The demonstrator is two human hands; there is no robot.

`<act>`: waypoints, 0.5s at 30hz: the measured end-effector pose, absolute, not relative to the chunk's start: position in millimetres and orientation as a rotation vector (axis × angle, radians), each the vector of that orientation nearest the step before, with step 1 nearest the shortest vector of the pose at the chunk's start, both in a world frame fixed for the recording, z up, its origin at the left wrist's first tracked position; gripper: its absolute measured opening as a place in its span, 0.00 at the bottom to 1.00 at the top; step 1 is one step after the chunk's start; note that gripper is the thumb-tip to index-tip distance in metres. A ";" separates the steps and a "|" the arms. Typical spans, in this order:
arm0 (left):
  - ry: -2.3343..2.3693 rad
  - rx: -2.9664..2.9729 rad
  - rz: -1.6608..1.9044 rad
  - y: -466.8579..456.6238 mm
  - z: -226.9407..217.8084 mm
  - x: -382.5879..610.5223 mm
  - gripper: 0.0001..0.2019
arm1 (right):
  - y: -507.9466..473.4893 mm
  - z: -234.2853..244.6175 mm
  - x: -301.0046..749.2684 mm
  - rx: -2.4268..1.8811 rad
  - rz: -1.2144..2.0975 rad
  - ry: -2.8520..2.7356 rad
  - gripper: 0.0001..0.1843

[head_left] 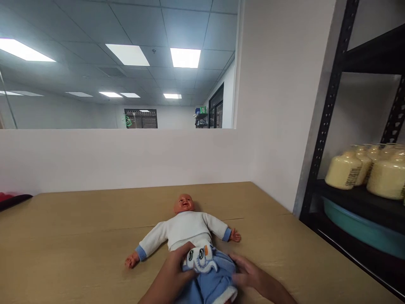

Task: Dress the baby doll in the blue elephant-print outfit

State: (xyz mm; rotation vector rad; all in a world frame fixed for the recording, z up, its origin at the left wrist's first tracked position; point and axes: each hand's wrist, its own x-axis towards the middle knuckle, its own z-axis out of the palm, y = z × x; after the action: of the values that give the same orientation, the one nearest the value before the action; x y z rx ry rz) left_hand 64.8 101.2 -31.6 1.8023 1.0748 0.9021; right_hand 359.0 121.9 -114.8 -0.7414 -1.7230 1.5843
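Note:
A baby doll [186, 228] lies on its back on the wooden table [79, 236], head away from me, arms spread. It wears a white fleece top and light blue trousers [215, 278] with an embroidered patch at the waist. My left hand [174, 274] rests on the doll's left hip, fingers curled on the waistband. My right hand [249, 274] lies at the other side of the trousers, its fingers blurred against the blue cloth.
A white partition [126, 156] runs along the table's far edge. At right stands a black metal shelf [329, 105] with several pale yellow jars [344, 171] and a teal basin [363, 228] beneath. A dark red object [12, 199] lies at the far left edge.

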 end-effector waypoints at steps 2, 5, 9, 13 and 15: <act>1.124 1.893 0.896 106.2 -34.6 64.3 0.18 | 126.1 -107.8 350.1 -0.784 1.445 -1.658 0.28; 1.162 1.923 0.884 111.8 -42.8 59.3 0.22 | 141.4 -105.8 333.0 -0.959 1.259 -1.484 0.26; 1.204 1.848 0.895 109.5 -50.9 44.2 0.35 | 180.6 -109.0 310.7 -1.051 1.131 -1.437 0.31; 1.179 1.695 0.961 105.0 -58.4 20.9 0.21 | 212.4 -108.3 295.6 -1.034 1.020 -1.570 0.31; 1.135 1.587 0.968 107.8 -63.2 10.2 0.21 | 216.3 -104.7 295.3 -1.019 1.038 -1.615 0.30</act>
State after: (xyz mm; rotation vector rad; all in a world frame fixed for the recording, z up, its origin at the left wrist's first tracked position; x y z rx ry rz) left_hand 10.2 107.8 -63.2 1.5872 1.1353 0.9678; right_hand 295.3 216.3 -104.7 -1.0189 -1.6146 1.0385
